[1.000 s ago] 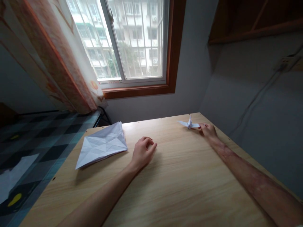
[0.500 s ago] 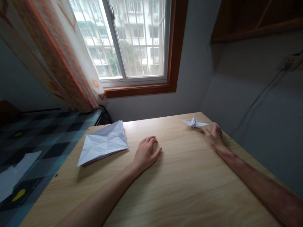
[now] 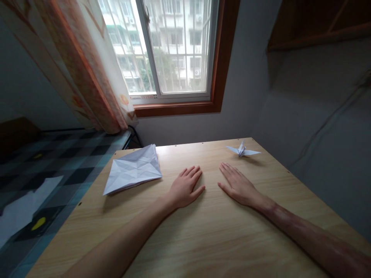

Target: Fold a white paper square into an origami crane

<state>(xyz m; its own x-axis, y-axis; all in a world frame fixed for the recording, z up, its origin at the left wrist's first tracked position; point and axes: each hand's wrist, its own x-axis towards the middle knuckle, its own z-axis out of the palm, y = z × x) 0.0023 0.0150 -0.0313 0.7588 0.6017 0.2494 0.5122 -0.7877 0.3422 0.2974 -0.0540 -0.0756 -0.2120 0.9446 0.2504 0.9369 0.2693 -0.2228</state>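
Observation:
My left hand (image 3: 185, 188) lies flat, palm down, on the wooden table (image 3: 220, 239), fingers stretched out and holding nothing. My right hand (image 3: 236, 184) rests flat beside it, also palm down and empty. A small white paper crane (image 3: 242, 150) stands alone near the table's far right corner, well beyond my right hand. A creased white paper sheet (image 3: 133, 169) lies at the far left of the table, a short way left of my left hand.
A window (image 3: 171, 46) with a wooden frame sits behind the table, with a patterned curtain (image 3: 72, 65) at its left. A checkered bed cover (image 3: 43, 170) with a white sheet on it lies left of the table. Grey walls close the right side.
My right hand let go of the paper crane and drew back to the table's middle, now flat. My left hand uncurled and flattened. The crane stays at the far right corner.

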